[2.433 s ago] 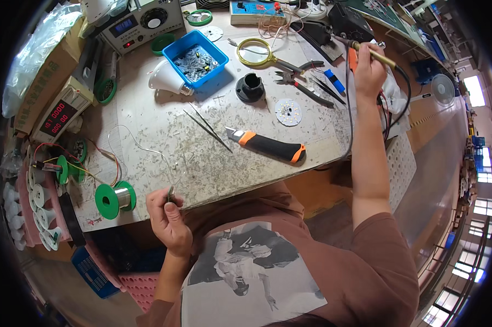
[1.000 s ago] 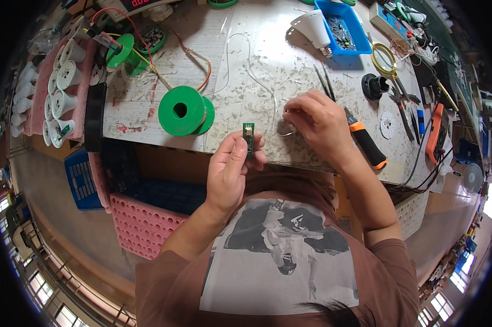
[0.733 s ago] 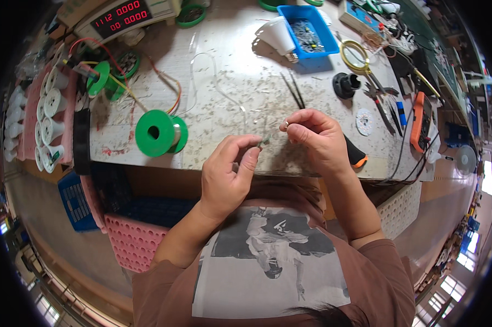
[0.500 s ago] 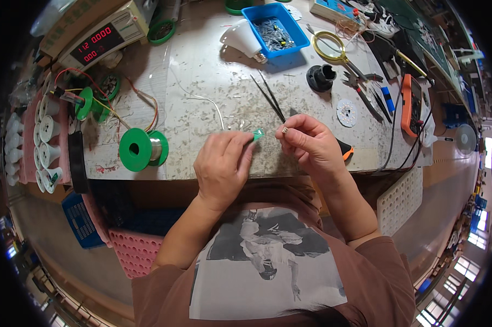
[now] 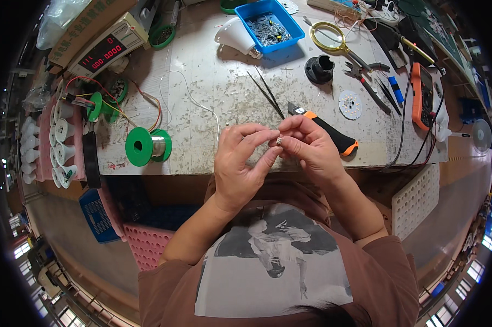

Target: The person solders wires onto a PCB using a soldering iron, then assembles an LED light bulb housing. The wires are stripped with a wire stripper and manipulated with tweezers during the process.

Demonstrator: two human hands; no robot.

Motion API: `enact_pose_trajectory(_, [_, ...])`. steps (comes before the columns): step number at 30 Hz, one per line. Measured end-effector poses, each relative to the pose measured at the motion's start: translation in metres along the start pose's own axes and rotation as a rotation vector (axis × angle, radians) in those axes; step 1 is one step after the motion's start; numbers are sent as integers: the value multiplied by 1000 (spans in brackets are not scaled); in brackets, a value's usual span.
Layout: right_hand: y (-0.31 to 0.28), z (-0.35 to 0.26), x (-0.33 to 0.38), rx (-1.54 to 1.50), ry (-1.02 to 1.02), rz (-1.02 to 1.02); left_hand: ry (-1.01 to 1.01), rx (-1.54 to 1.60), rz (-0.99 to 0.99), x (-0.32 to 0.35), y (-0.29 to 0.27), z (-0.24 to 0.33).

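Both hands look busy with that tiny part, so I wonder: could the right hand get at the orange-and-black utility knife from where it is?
Probably yes. The utility knife lies on the bench right beside the right hand, nothing between them. But its fingers pinch a small metal part with the left hand.

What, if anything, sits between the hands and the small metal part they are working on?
Nothing visible does. The left hand and right hand both pinch the small metal part directly, above the near edge of the workbench.

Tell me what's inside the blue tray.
The blue tray holds a heap of small grey metal parts, a few yellowish. Their exact kind is too small to tell, and the heap covers most of the tray's floor.
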State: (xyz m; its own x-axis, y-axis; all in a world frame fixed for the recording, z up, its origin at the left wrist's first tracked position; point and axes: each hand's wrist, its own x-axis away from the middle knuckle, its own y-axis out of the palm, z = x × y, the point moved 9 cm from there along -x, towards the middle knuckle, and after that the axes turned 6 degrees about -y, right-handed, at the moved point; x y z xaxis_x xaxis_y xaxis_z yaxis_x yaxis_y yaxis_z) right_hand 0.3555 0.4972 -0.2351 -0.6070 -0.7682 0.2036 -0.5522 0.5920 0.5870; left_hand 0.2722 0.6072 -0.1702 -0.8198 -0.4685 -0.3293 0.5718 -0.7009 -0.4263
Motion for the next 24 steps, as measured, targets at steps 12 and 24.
enact_pose_trajectory(12, [-3, -7, 5, 103, -74, -37, -63, 173, -85, -1, 7, 4])
enact_pose_trajectory(24, [-243, -206, -25, 105, -677, 772, -82, 10, -50, 13, 13, -14])
